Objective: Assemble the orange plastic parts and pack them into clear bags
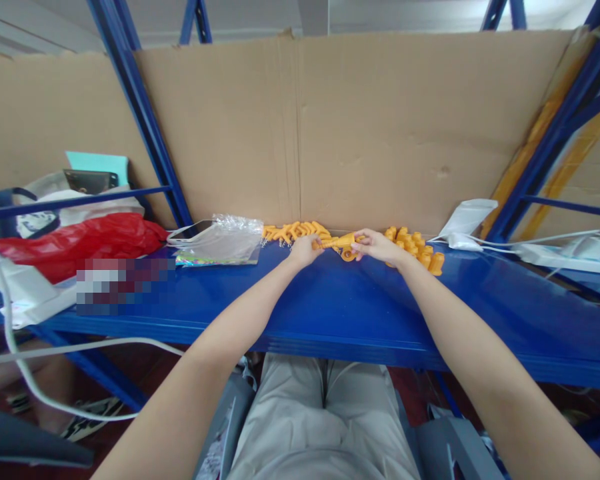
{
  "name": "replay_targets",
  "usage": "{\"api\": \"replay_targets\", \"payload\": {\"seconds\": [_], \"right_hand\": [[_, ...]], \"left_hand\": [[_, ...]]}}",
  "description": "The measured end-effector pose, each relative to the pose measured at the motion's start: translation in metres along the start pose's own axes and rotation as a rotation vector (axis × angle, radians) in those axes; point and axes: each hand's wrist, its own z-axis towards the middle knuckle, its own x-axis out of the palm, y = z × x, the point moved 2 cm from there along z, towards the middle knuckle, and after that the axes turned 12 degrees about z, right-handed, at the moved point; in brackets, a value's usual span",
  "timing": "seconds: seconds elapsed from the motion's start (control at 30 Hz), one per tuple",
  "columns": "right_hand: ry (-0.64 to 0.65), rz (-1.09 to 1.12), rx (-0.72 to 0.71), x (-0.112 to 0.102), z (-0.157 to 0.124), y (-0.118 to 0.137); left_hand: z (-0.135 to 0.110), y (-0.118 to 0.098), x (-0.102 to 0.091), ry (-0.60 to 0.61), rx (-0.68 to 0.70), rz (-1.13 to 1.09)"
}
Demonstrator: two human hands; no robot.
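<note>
Between my two hands is a yellow-orange plastic part (344, 241) with a narrow ridged stem and a wider cone-like end. My left hand (305, 251) is closed on the stem side. The fingers of my right hand (377, 245) pinch the wider end. Just below it, a round yellow-orange piece (349, 255) shows, partly hidden; whether it is joined to the held part I cannot tell. Beyond my left hand lies a row of branched yellow-orange pieces (290, 233). Several yellow-orange cup-shaped pieces (420, 249) stand grouped to the right of my right hand.
A blue shelf top (340, 307) carries everything, backed by a cardboard wall (380, 133). Left are a see-through plastic bag (227, 243) and a red bag (90, 243). White chargers and cables (465, 227) lie right; blue posts (145, 120) flank the space.
</note>
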Motion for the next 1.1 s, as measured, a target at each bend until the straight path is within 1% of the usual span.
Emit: {"api": "replay_targets", "payload": {"seconds": [0.13,0.23,0.3,0.37,0.43,0.6,0.77,0.97,1.1], "right_hand": [[-0.035,0.019,0.054,0.004,-0.005,0.007],[-0.041,0.024,0.094,0.005,-0.009,0.013],[-0.056,0.016,0.109,0.004,-0.010,0.014],[-0.078,-0.004,0.119,0.002,-0.009,0.013],[-0.099,-0.020,0.124,0.001,-0.007,0.009],[-0.129,0.011,0.124,0.002,-0.001,0.000],[-0.065,0.135,0.091,0.001,-0.006,0.002],[-0.047,0.117,0.135,-0.001,-0.006,-0.003],[-0.061,0.115,0.119,-0.001,-0.001,-0.006]], "left_hand": [[-0.004,-0.004,-0.006,0.060,-0.061,-0.074],[-0.008,-0.006,-0.006,0.150,-0.142,-0.203],[-0.009,-0.006,-0.004,0.169,-0.169,-0.297],[-0.009,-0.006,-0.001,0.152,-0.166,-0.348],[-0.008,-0.004,0.002,0.138,-0.163,-0.344],[-0.002,0.002,0.004,0.077,-0.123,-0.211],[0.003,0.006,0.003,-0.009,-0.031,-0.176],[0.002,0.004,0.001,-0.001,0.027,-0.158],[0.000,0.001,-0.002,-0.022,0.050,-0.136]]}}
